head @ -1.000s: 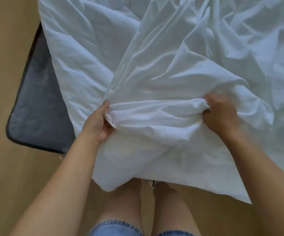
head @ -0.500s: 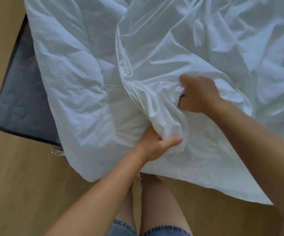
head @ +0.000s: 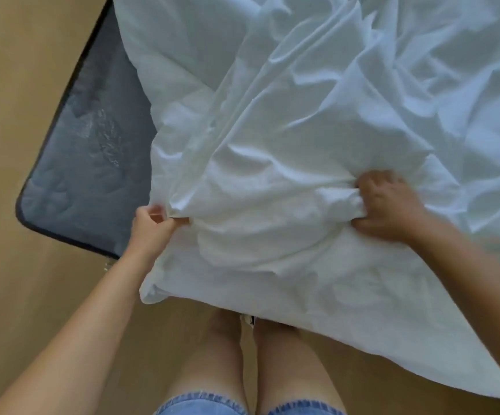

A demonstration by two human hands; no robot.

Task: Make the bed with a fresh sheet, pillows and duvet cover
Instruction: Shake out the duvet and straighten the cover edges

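**Both hands gripping the crumpled sheet at the mattress corner**

My left hand (head: 150, 232) pinches a fold at the left edge of the white sheet (head: 302, 139), thumb and fingers curled round the cloth. My right hand (head: 389, 208), well apart from it, clutches a bunched ridge of the same sheet. The sheet lies rumpled over the dark grey mattress (head: 87, 163) and hangs past its near edge above the wooden floor (head: 18, 280), just in front of my bare legs (head: 218, 363). One quilted mattress corner shows uncovered on the left
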